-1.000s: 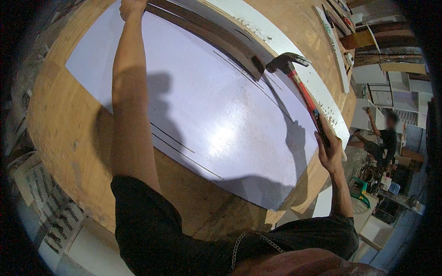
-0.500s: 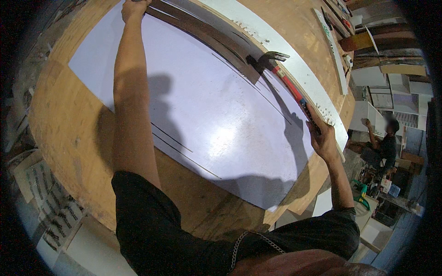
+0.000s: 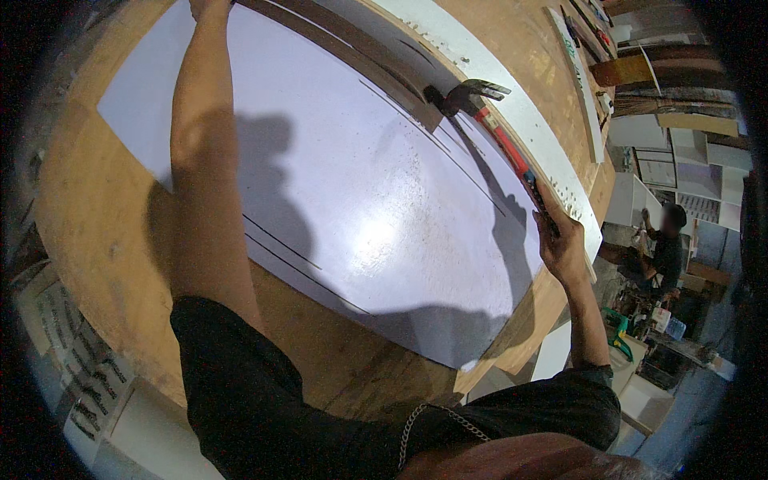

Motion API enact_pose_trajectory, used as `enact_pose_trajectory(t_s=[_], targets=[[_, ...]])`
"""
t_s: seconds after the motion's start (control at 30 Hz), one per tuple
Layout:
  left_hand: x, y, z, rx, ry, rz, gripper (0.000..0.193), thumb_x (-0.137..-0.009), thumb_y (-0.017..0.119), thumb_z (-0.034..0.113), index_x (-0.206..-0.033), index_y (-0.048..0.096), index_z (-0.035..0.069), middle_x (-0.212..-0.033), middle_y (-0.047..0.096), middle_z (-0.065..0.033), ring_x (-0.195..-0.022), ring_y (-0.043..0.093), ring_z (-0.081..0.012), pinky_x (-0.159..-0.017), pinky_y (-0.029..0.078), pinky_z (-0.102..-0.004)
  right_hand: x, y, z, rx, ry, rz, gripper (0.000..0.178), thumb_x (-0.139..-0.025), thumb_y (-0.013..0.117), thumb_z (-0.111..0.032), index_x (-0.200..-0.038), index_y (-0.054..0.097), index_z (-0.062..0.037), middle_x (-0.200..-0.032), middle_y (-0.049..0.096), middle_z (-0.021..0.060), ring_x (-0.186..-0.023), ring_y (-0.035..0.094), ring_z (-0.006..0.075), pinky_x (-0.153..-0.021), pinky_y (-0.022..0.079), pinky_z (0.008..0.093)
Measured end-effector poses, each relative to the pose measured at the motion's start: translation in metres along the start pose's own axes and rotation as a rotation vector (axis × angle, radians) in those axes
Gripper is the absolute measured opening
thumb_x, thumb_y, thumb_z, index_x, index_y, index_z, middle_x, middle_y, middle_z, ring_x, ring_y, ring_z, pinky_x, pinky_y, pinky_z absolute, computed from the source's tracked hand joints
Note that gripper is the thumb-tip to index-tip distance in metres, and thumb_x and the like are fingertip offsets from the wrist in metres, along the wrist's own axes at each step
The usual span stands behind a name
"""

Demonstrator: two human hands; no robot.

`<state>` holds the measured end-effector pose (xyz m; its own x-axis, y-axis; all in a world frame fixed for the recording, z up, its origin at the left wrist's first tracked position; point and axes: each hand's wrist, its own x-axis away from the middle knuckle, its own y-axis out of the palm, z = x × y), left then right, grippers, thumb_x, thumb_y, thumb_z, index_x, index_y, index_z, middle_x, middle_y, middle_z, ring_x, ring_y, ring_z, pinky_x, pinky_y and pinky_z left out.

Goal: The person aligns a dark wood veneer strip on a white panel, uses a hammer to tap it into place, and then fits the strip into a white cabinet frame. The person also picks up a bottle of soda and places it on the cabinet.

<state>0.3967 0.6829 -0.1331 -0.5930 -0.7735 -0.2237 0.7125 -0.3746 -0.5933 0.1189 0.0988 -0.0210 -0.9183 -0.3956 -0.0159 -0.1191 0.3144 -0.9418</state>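
Note:
My right hand (image 3: 563,244) is closed around the lower handle of a claw hammer (image 3: 506,146) with a dark head and a red and black handle. The hammer lies along the edge of a long white board (image 3: 512,102), its head toward the far side; my fingers also rest against that board. Below it is a large white panel (image 3: 336,168) with dark lines on its surface. My left hand (image 3: 210,6) reaches to the far left end of the board, and the picture's top edge cuts off its fingers. A dark brown band (image 3: 360,52) runs beside the board.
A wooden worktable (image 3: 104,216) carries the panel. On its far right lie a narrow white strip (image 3: 578,84) and several tools. Small bits are scattered on the long board. Another person (image 3: 668,248) sits at the right, near white cabinet boxes (image 3: 692,152) and a green-handled tool (image 3: 620,332).
The table and panel have shifted slightly left in view, and my left hand has slid further past the top edge. My right hand keeps its hold on the hammer.

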Motion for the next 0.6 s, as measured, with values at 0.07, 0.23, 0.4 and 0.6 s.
enact_pose_trajectory(t_s=[0.07, 0.23, 0.4, 0.6], targets=[[0.0, 0.0, 0.0, 0.007, 0.006, 0.01, 0.087, -0.065, 0.086, 0.023, -0.138, 0.045, 0.001, -0.134, 0.053, -0.0202, -0.124, 0.051, -0.0325, -0.105, 0.041, -0.0376, 0.001, 0.003, 0.002, -0.022, 0.06, -0.019, 0.057, -0.087, 0.056, 0.003, -0.139, 0.049, -0.018, -0.121, 0.061, 0.0226, -0.115, 0.058, 0.037, -0.098, 0.046, 0.0416], [-0.007, 0.001, -0.003, 0.07, -0.026, 0.031, 0.084, -0.065, 0.085, 0.022, -0.137, 0.046, 0.001, -0.133, 0.054, -0.0204, -0.122, 0.053, -0.0326, -0.104, 0.042, -0.0372, 0.0, 0.001, -0.001, -0.032, 0.074, -0.032, 0.056, -0.087, 0.057, 0.003, -0.139, 0.05, -0.017, -0.123, 0.06, 0.0225, -0.119, 0.056, 0.0377, -0.1, 0.044, 0.0416], [0.001, -0.008, 0.008, 0.1, -0.003, -0.083, 0.083, -0.064, 0.085, 0.021, -0.136, 0.048, 0.001, -0.131, 0.056, -0.0204, -0.12, 0.055, -0.0315, -0.102, 0.044, -0.037, -0.002, -0.003, -0.002, 0.019, 0.027, -0.025, 0.056, -0.086, 0.058, 0.003, -0.138, 0.05, -0.016, -0.122, 0.061, 0.0226, -0.119, 0.056, 0.0366, -0.1, 0.043, 0.0411], [-0.023, -0.004, -0.018, 0.007, 0.043, 0.074, 0.079, -0.064, 0.085, 0.02, -0.134, 0.051, 0.003, -0.126, 0.059, -0.02, -0.116, 0.058, -0.0317, -0.1, 0.045, -0.0368, -0.002, -0.004, -0.001, 0.021, 0.097, -0.059, 0.056, -0.087, 0.058, 0.004, -0.139, 0.049, -0.0151, -0.121, 0.061, 0.0226, -0.117, 0.058, 0.0348, -0.098, 0.045, 0.0393]])
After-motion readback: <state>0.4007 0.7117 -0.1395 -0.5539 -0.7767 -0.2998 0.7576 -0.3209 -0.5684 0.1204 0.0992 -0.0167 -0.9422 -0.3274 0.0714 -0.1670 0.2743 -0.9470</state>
